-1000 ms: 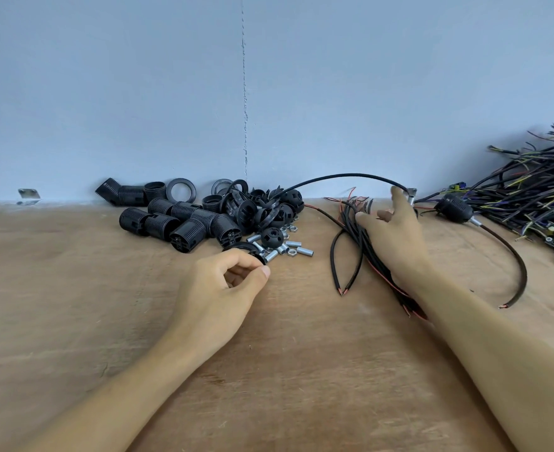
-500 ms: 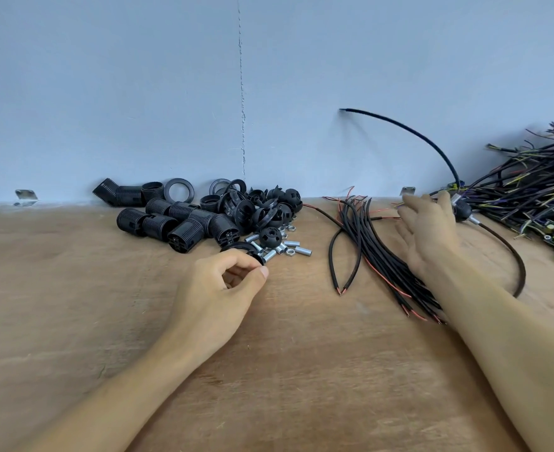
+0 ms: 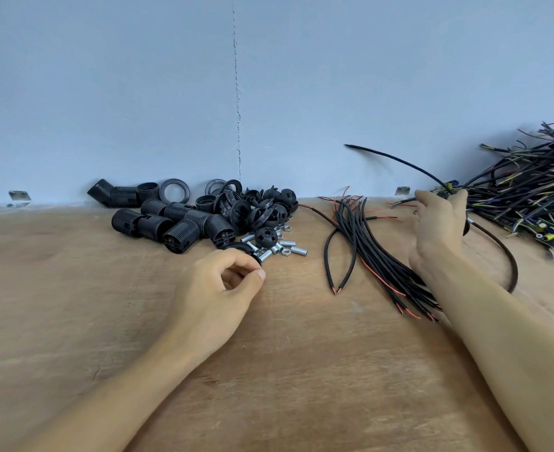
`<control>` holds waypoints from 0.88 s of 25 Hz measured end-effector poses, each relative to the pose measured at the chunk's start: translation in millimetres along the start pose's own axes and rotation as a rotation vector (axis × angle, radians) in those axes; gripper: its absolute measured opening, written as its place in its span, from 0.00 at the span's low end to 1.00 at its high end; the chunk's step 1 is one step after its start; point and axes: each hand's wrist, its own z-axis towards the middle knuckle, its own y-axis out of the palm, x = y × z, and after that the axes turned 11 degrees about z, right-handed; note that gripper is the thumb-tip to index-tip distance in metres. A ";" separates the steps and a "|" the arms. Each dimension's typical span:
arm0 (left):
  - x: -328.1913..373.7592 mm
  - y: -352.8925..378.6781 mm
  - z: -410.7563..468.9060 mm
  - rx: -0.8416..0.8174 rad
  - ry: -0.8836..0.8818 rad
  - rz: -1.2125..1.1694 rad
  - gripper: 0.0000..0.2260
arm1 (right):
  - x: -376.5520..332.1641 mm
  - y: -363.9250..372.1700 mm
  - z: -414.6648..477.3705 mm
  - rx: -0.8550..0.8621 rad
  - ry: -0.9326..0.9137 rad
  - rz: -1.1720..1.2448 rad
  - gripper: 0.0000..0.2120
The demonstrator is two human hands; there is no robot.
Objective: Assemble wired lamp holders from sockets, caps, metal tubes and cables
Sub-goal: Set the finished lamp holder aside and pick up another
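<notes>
Plywood worktop (image 3: pixel 301 370) runs under both your arms to a pale blue wall (image 3: pixel 138 93). Your hands are well apart.

Your left hand (image 3: pixel 213 288) rests on the wood with its fingers curled and thumb tip drawn up to the forefinger, closed on the near rim of a black ring (image 3: pixel 236 246); most of the ring is hidden under your fingertips. Just beyond those fingertips lie the short metal tubes (image 3: pixel 290 249) with a few nuts among them, and a round black cap (image 3: pixel 266 236) sits in their midst. Further out from the left hand, towards the wall, is the heap of ribbed black sockets (image 3: pixel 171 223), with loose rings and more caps piled on the side nearer your right hand.

Your right hand (image 3: pixel 438 230) is raised at the far edge of the worktop, fingers and thumb wrapped round a black cable (image 3: pixel 399 161). One end of it sweeps up and away towards your left, clear of the wood; another length curves out past the hand's outer side and back down beside your forearm. What it joins inside the grip is hidden.

Between your hands, close against the right wrist, lies a bundle of cut cables (image 3: pixel 376 252) with red cores showing. Beyond the right hand, on its outer side, sits a tangle of wires (image 3: pixel 530 187).
</notes>
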 end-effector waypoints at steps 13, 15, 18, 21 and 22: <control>4.0 -0.7 0.5 0.030 0.006 0.037 0.08 | 7.6 5.7 -26.0 -0.362 -0.244 -0.476 0.28; 4.0 -0.8 0.3 0.037 0.003 0.032 0.08 | 9.9 8.7 -31.5 -0.450 -0.318 -0.588 0.21; 3.1 0.4 0.3 0.027 0.009 0.014 0.08 | 12.3 10.6 -40.3 -0.508 -0.406 -0.692 0.13; 2.9 1.2 0.3 0.013 0.033 -0.010 0.09 | 13.5 11.3 -44.1 -0.530 -0.455 -0.755 0.09; 2.6 1.6 0.6 0.018 0.043 -0.017 0.10 | 12.3 12.2 -45.8 -0.534 -0.464 -0.767 0.08</control>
